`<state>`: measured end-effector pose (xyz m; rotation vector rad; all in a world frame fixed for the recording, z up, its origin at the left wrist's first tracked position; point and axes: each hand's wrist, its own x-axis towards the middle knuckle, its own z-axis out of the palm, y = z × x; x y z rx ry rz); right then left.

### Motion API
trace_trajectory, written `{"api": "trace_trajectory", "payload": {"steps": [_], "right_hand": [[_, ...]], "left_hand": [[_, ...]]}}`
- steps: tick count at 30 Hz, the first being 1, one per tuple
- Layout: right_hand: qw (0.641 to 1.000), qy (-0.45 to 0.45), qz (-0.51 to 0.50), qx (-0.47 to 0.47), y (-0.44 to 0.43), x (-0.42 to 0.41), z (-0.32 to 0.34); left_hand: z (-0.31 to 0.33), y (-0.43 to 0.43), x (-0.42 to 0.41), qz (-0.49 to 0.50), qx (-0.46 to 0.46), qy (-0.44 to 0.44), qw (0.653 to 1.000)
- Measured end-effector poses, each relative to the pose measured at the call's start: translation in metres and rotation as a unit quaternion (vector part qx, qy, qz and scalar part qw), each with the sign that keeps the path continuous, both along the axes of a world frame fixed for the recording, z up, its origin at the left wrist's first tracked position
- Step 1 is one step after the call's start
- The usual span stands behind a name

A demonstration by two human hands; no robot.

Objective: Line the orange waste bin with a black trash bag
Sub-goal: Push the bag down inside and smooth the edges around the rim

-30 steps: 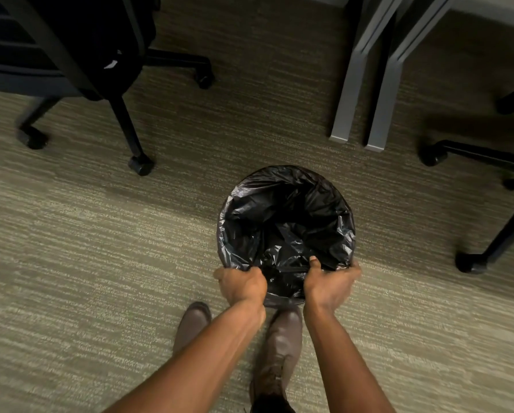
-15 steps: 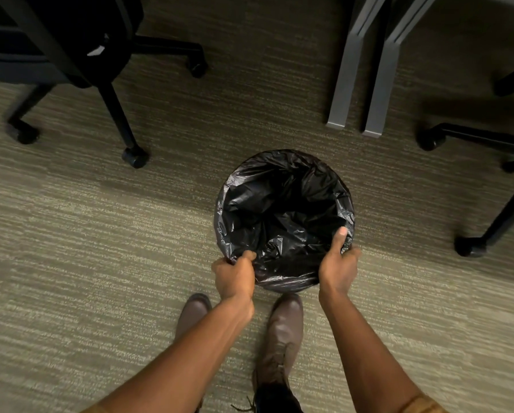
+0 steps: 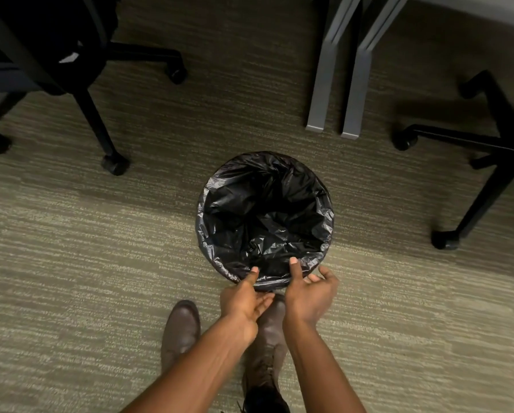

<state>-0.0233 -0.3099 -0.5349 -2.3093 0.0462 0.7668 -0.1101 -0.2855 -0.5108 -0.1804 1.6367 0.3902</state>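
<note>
- Left hand [image 3: 244, 299]: our thumb rests on the near rim fold of the crinkled black plastic trash bag [image 3: 264, 216]; fingers are loosely spread below, nothing gripped.
- Right hand [image 3: 309, 290]: released, palm up, thumb touching the same fold.
- Bag placement: it lines the round waste bin and folds over the whole rim, hiding the bin.
- Bin location: on the striped olive carpet [image 3: 71, 263], just ahead of our brown leather boots [image 3: 181, 329].

Striped olive carpet [image 3: 71, 263] covers the floor; black wheeled chair bases [image 3: 100, 135] flank grey table legs [image 3: 336, 84]; lighting dim.
</note>
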Motion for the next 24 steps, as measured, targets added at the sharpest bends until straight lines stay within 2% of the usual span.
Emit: {"api": "trace_trajectory", "payload": {"steps": [5,12,20,24], "right_hand": [[0.998,0.006,0.031,-0.054,0.019,0.009,-0.013],[0.998,0.016,0.043,-0.047,0.023,0.018,-0.021],[0.993,0.110,0.040,0.005,0.017,0.046,-0.041],[0.985,0.168,0.046,-0.016,0.027,0.067,-0.045]], "left_hand": [[-0.010,0.006,-0.008,-0.004,0.007,-0.039,0.999],[-0.015,0.013,-0.008,0.023,0.009,-0.053,0.998],[-0.024,0.014,-0.015,0.031,-0.002,-0.056,0.998],[-0.026,0.018,-0.022,0.049,-0.005,-0.091,0.995]]}}
